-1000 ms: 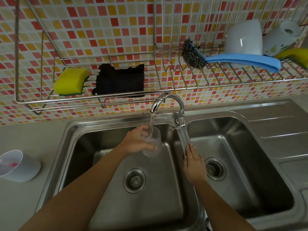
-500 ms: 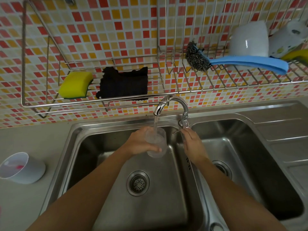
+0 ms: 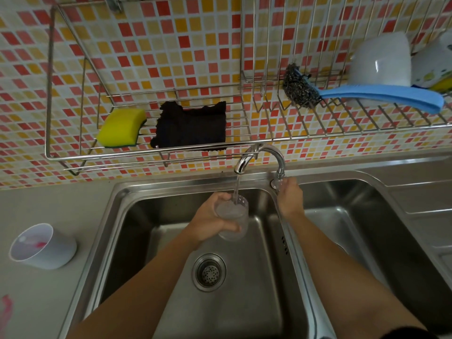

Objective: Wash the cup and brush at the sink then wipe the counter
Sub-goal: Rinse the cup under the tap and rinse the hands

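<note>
My left hand [image 3: 212, 220] grips a clear cup [image 3: 233, 220] over the left basin of the steel sink [image 3: 117, 216]. Water streams from the curved faucet [image 3: 259, 156] into the cup, which looks nearly full. My right hand [image 3: 288, 199] is closed on the faucet handle at the base of the tap. A brush with a blue handle and steel-wool head [image 3: 367, 95] lies on the wire rack [image 3: 342, 128] above the right basin. A black cloth [image 3: 192, 126] and a yellow sponge [image 3: 121, 127] rest on the left rack shelf.
A white cup [image 3: 42, 245] with pink residue inside stands on the grey counter left of the sink. A pink smear [image 3: 6, 311] marks the counter's near left edge. White bowls [image 3: 381, 59] lean in the rack at the right. The right basin has a drainboard beyond it.
My right hand rose from the divider between the basins to the faucet handle. The left hand stayed under the stream with the cup, which has filled further.
</note>
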`<state>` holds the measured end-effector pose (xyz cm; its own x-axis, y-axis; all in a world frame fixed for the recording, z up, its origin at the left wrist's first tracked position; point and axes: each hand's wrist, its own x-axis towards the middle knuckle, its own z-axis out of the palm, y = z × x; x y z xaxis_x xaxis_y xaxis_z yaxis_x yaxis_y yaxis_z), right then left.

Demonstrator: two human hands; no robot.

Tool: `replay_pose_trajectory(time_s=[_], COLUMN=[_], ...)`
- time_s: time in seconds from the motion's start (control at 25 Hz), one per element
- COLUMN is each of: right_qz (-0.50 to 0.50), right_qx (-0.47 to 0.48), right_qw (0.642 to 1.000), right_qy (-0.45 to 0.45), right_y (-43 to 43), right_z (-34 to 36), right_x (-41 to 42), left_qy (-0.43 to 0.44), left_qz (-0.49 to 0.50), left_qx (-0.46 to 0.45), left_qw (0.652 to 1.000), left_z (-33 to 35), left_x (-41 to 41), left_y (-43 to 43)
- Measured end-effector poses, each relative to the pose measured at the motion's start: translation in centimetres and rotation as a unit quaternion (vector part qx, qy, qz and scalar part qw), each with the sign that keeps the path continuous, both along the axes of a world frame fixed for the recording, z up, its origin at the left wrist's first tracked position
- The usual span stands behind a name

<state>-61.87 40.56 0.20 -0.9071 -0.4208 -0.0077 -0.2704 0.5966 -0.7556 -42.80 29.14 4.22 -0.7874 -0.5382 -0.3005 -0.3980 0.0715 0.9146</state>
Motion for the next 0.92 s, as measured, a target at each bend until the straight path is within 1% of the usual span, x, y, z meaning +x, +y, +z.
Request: replay_pose_trajectory(time_s=[0.04, 0.08, 0.16, 0.24, 0.28, 0.36, 0.44, 0.48, 0.52, 0.6, 0.76, 0.92], right_qz=[-0.02, -0.023, -0.018, -0.011, 0.009, 0.081, 0.136, 0.152, 0.164, 0.171, 0.173, 0.172], right_qx=[-0.052, -0.083, -0.092, -0.026, 0.036, 0.16, 0.242, 0.269, 0.289, 0.299, 0.306, 0.309], right_qw=[0.998, 0.995, 0.995, 0.999, 0.998, 0.977, 0.952, 0.941, 0.932, 0.923, 0.915, 0.915], right_qy=[-0.032, -0.044, -0.018, 0.028, 0.057, 0.117, 0.131, 0.137, 0.146, 0.17, 0.198, 0.196], right_y=[0.3, 0.5, 1.0, 2.2, 3.3, 5.6, 7.5, 8.0, 8.4, 8.8, 9.1, 8.9], right_z=[0.2, 0.2, -0.1, -1.7, -2.9, -5.0, -6.8, -7.3, -7.7, -8.2, -8.6, -8.4], right_x=[-0.2, -0.3, 0.4, 2.1, 3.4, 6.3, 8.0, 8.4, 8.5, 8.2, 8.0, 8.1], left_qy=[0.0, -0.002, -0.013, -0.036, -0.061, -0.123, -0.194, -0.229, -0.26, -0.304, -0.336, -0.347], left_qz=[0.006, 0.013, 0.025, 0.026, 0.015, -0.019, -0.062, -0.086, -0.105, -0.131, -0.174, -0.22], left_qx=[-0.006, -0.013, -0.036, -0.102, -0.144, -0.221, -0.281, -0.309, -0.336, -0.386, -0.494, -0.583], left_qw=[1.0, 1.0, 0.999, 0.994, 0.988, 0.967, 0.938, 0.919, 0.899, 0.861, 0.783, 0.701], left_z=[-0.2, -0.4, -0.9, -1.6, -2.1, -3.4, -4.5, -4.9, -5.0, -5.0, -4.2, -3.4], left_x=[0.1, 0.1, 0.1, 0.1, 0.3, 1.2, 2.3, 2.8, 3.3, 4.1, 4.9, 5.2], left_y=[0.1, 0.1, 0.2, 0.4, 0.6, 0.8, 1.1, 1.1, 1.2, 1.4, 1.0, 0.6])
